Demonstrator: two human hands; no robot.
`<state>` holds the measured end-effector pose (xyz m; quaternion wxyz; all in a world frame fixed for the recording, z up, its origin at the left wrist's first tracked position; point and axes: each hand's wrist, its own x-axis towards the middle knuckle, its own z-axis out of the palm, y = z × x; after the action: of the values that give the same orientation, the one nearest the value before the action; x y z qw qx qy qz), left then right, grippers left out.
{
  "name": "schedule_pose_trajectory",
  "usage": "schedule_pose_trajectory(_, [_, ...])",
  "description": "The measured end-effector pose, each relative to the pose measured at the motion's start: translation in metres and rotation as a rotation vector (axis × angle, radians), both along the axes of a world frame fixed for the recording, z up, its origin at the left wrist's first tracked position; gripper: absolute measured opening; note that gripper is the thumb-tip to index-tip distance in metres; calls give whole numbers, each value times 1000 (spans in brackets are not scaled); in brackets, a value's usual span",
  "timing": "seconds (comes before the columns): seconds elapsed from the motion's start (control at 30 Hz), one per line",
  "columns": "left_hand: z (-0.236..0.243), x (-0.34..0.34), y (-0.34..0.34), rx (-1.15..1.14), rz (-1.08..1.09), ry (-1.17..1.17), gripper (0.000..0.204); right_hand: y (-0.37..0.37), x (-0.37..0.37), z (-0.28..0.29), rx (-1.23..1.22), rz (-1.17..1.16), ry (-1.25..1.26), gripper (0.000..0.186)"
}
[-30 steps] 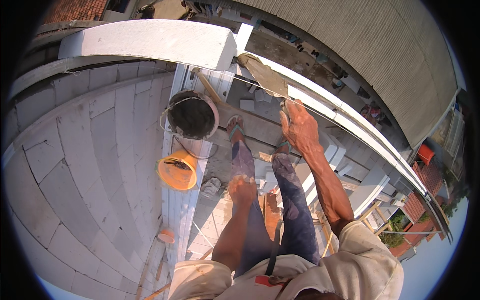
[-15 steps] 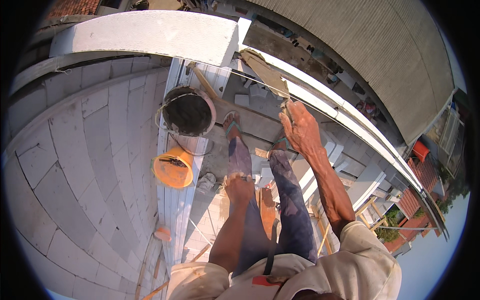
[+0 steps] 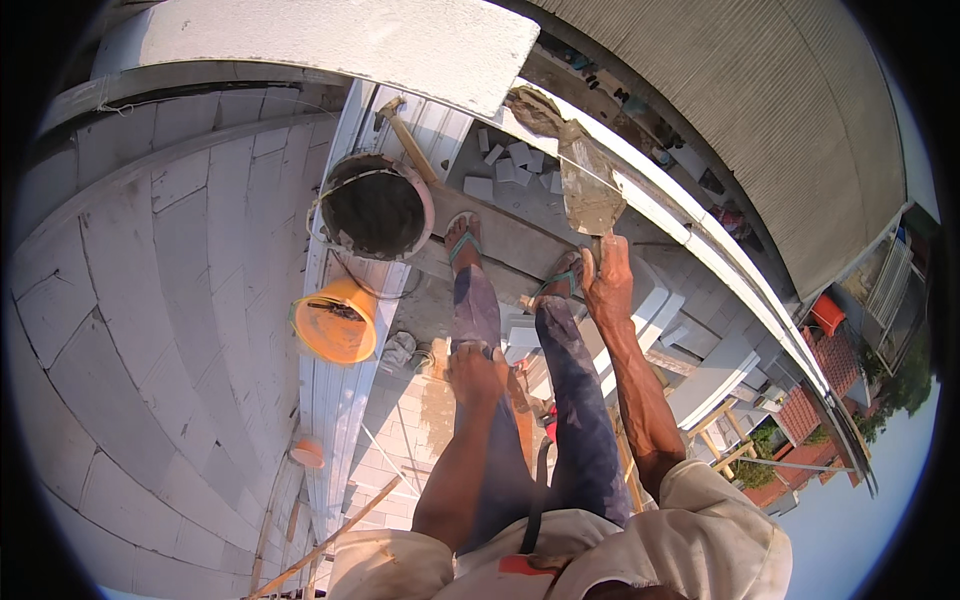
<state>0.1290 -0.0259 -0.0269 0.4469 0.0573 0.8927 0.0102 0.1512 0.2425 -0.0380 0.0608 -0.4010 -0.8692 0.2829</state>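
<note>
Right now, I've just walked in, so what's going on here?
The right hand grips a mortar-smeared trowel, its blade by a grey mortar patch near the end of a long white block. The left hand rests on the left leg. Leftward sit a bucket of grey mix and a yellow bucket.

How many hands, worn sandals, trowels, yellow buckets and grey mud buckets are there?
Hands: 2 (left hand, right hand)
Worn sandals: 2 (left sandal, right sandal)
Trowel: 1
Yellow bucket: 1
Grey mud bucket: 1
Total: 7
</note>
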Motion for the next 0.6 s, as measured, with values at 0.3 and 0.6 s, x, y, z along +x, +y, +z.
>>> schedule_pose_trajectory(0.3, [-5, 2, -13, 92, 147, 57, 39, -68, 22, 12, -354, 161, -206, 33])
schedule_pose_trajectory(0.6, [-2, 7, -24, 93, 280, 170, 37, -126, -194, -207, -3, 982, -382, 30])
